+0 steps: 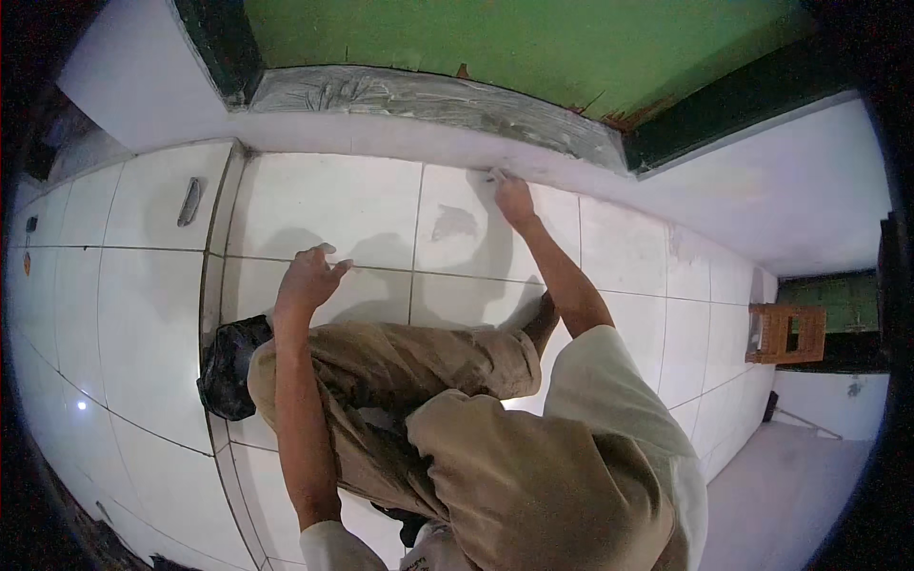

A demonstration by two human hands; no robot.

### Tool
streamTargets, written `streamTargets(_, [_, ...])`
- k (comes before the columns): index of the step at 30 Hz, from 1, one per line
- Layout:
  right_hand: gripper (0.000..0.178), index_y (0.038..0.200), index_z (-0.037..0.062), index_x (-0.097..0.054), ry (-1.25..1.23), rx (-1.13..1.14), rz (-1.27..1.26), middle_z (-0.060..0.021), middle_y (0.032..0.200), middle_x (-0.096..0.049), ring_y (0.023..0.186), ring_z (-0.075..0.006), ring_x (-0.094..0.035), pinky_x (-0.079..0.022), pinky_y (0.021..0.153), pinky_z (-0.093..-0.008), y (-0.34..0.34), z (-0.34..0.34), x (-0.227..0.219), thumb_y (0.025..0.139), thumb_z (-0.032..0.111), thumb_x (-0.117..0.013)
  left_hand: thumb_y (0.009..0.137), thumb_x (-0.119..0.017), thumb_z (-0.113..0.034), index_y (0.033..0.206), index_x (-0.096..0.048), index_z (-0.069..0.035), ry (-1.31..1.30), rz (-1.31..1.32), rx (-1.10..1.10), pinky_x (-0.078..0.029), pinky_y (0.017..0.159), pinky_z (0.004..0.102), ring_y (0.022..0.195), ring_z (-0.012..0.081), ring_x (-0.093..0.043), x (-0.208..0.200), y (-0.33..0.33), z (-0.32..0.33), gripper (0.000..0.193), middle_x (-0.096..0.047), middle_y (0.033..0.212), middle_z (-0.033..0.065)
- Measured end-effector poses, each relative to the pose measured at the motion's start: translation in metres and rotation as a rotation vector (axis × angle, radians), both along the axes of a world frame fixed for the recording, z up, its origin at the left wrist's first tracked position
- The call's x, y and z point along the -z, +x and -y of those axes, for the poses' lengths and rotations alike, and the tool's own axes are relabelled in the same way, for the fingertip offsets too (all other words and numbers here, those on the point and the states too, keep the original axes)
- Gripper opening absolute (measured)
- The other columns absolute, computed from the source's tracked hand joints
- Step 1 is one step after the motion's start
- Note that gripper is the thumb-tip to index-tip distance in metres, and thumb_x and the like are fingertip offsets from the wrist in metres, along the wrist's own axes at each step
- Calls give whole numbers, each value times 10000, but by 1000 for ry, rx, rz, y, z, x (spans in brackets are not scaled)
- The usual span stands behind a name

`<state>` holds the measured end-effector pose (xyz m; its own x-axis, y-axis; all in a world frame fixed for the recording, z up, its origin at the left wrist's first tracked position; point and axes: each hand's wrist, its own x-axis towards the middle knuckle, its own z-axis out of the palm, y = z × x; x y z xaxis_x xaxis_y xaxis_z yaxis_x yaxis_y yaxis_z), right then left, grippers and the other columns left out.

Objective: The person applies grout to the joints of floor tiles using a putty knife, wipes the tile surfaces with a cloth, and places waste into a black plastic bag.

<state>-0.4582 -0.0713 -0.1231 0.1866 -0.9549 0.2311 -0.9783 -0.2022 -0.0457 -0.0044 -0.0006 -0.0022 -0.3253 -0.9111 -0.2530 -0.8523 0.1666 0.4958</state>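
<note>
My right hand (pixel 515 199) reaches forward to the foot of the pale wall, where the floor tiles meet it. Its fingers are closed, with a small greyish thing at their tips that I cannot make out. Near the left knee, my left hand (pixel 311 279) hovers over the white tiled floor (pixel 324 205), its thumb and fingers apart and nothing plainly in them. Grey-white residue seems to coat its fingertips. Between the hands and slightly forward, a grey smear (pixel 454 223) marks one tile.
A rough grey sill (pixel 419 103) runs beneath a green door (pixel 533 48). On the raised tiled step to the left lies a narrow grey object (pixel 190 201). A black plastic bag (pixel 234 367) sits against the step's edge beside my knee. Far right stands a brown stool (pixel 800 333).
</note>
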Motion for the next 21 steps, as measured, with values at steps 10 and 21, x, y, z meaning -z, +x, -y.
streamTargets(10, [346,1073,59,-658,-43,-98,53,-169,1122,-650,933,-335,-655,-532,838,-434,8,3,-6,738,6,-589,883,-705,-398,1149,-615,-43,-74,-33,-34,-526,805,470,926,341,-647,15,6,-2,452,-689,895,164])
streamTargets(21, [301,975,88,-723,-151,-27,-60,-79,1059,-704,834,-311,-673,-555,762,-415,-11,-3,0,690,51,-635,889,-694,-390,1165,-625,-18,17,-32,-53,-525,831,458,896,340,-662,16,-2,2,468,-697,856,172])
